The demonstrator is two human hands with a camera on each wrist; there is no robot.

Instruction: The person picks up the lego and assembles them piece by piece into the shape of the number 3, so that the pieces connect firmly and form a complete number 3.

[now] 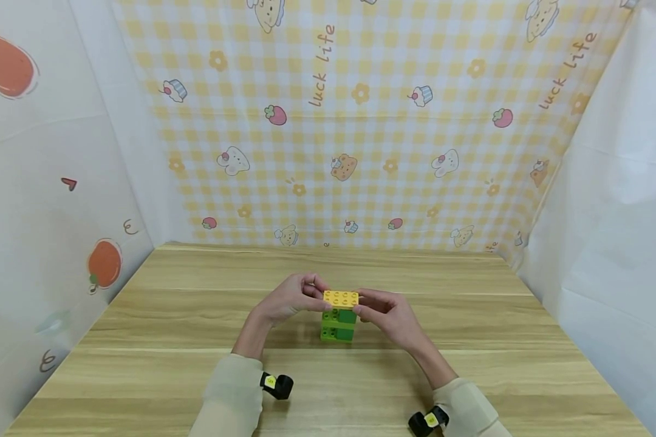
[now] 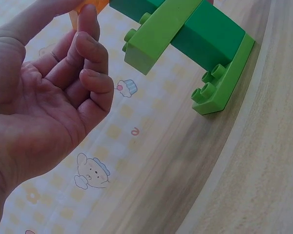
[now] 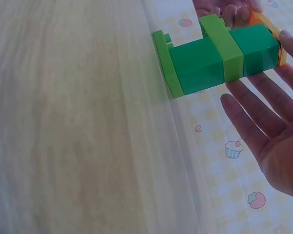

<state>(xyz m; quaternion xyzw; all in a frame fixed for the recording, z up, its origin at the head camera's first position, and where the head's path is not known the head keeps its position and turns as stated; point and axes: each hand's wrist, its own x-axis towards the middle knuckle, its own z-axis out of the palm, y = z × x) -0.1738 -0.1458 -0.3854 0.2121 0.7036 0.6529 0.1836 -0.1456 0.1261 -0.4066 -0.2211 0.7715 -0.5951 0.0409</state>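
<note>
A yellow studded building block (image 1: pixel 341 298) lies across the top of a small tower of blocks. Below it, dark green blocks (image 3: pixel 198 66) alternate with light green plates (image 3: pixel 225 51), and the lowest plate rests on the table. My left hand (image 1: pixel 291 298) pinches the yellow block at its left end, thumb in front; its other fingers curl loosely in the left wrist view. At the right end my right hand (image 1: pixel 390 315) pinches the same block, its lower fingers stretched out beside the tower. Whether the yellow block is fully seated cannot be made out.
The wooden table (image 1: pixel 158 364) runs back to a yellow checked cloth (image 1: pixel 361 133) with printed figures. White cloth walls (image 1: pixel 607 200) close off both sides. A black strap mount (image 1: pixel 277 386) sits on each wrist.
</note>
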